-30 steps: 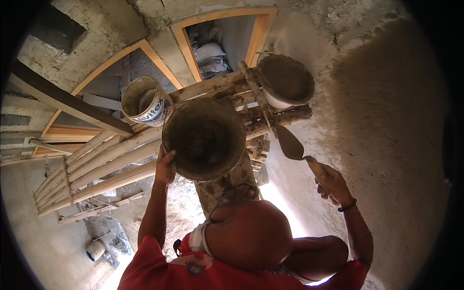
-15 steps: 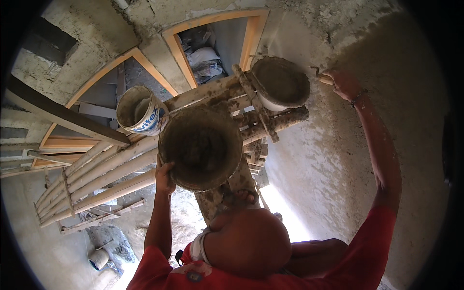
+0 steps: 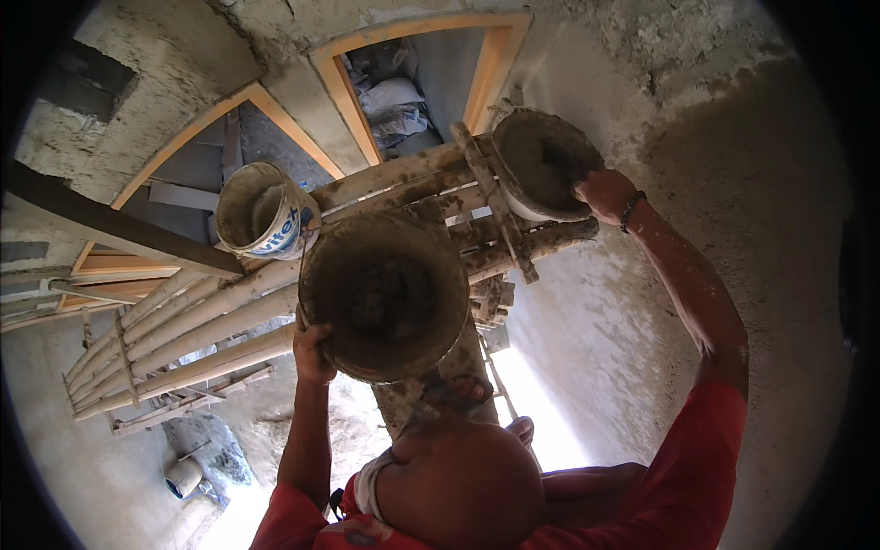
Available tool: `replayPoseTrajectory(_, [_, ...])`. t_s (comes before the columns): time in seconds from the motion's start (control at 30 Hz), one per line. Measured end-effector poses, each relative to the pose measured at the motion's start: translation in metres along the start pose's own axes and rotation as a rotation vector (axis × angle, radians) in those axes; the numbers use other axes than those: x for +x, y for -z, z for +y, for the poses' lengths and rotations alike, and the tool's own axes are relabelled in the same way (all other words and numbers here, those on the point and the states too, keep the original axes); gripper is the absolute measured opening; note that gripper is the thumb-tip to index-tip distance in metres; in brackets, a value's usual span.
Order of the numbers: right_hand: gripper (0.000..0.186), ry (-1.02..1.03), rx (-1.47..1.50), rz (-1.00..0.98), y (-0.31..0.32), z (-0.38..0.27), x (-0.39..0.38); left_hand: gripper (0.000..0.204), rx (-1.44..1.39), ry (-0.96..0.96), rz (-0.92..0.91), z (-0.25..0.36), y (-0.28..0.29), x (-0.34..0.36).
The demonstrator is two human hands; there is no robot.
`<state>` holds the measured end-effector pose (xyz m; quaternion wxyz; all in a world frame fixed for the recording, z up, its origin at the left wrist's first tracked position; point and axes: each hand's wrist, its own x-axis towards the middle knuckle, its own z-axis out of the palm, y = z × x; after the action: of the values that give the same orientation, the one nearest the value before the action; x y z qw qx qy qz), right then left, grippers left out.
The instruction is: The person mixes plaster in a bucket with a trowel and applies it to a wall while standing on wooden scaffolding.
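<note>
Left hand (image 3: 313, 354), fingers clamped on near-left rim of round, mortar-crusted dark bucket (image 3: 440, 284), seemingly steadying it mouth-up; right hand (image 3: 607, 197), fingers curled, likely round a hidden trowel, over round white mortar-filled bucket (image 3: 519, 203), within reach on brown wooden scaffold poles (image 3: 550, 240).

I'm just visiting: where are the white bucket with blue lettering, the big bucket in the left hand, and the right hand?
White bucket (image 3: 292, 224): head view, on its outer wall.
Big bucket (image 3: 434, 282): head view, on its inner wall.
Right hand (image 3: 606, 196): head view, on its back.
</note>
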<state>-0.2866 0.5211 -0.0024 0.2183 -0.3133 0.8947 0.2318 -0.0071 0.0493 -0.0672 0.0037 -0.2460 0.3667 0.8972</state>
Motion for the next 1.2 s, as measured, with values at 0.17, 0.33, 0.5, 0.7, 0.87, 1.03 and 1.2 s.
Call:
replayPoseTrajectory(0.17, [0.038,-0.182,0.100,0.209,0.013,0.020,-0.065,0.067,0.005,-0.011,0.027,0.009,-0.019,-0.004])
replayPoseTrajectory(0.33, [0.044,-0.071,0.360,0.532,0.077,-0.017,-0.154,0.067,0.102,-0.022,-0.054,0.012,-0.067,0.010])
replayPoseTrajectory(0.5, [0.039,0.157,0.361,0.524,0.112,-0.099,-0.155,0.065,0.301,-0.055,-0.170,0.017,-0.108,0.015])
replayPoseTrajectory(0.7, [0.016,0.171,0.273,0.501,0.087,-0.174,-0.076,0.062,0.666,-0.142,-0.216,0.010,-0.120,0.012])
replayPoseTrajectory(0.87, [0.013,0.194,0.302,0.551,0.079,-0.199,-0.079,0.062,0.795,-0.169,-0.229,0.005,-0.109,0.012])
replayPoseTrajectory(1.03, [0.023,0.410,0.283,0.617,0.084,-0.204,-0.096,0.069,1.065,-0.195,-0.473,0.013,-0.140,0.012])
replayPoseTrajectory(1.2, [0.035,0.375,0.440,0.427,0.047,-0.245,-0.111,0.067,0.996,-0.028,-0.387,0.022,-0.139,0.035])
